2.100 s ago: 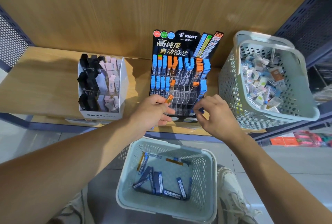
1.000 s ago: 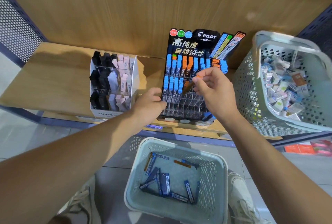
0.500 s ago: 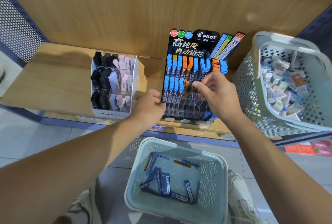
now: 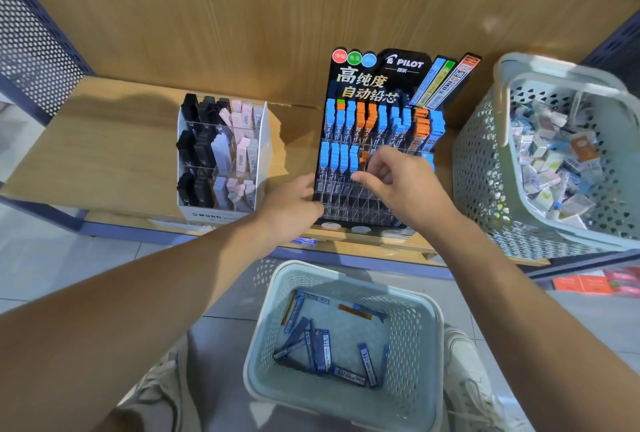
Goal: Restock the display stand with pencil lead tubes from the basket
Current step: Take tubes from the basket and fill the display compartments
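Left hand (image 4: 292,204) grips the lower left edge of the display stand (image 4: 381,68), which sits centre frame on the shelf (image 4: 104,154). Its thumb lies on the side edge and its fingers curl against the lower tiers, tips hidden behind the knuckles. Right hand (image 4: 401,185) is at the second row, fingers (image 4: 358,177) half curled, thumb and index apart. The index tip is just beside an orange-capped tube (image 4: 363,155); contact cannot be told. That tube sits in its slot, cap up, long axis near vertical; its body is hard to make out. Pencil lead tubes (image 4: 322,350) lie flat in the basket (image 4: 426,345), bottom centre, pointing various ways.
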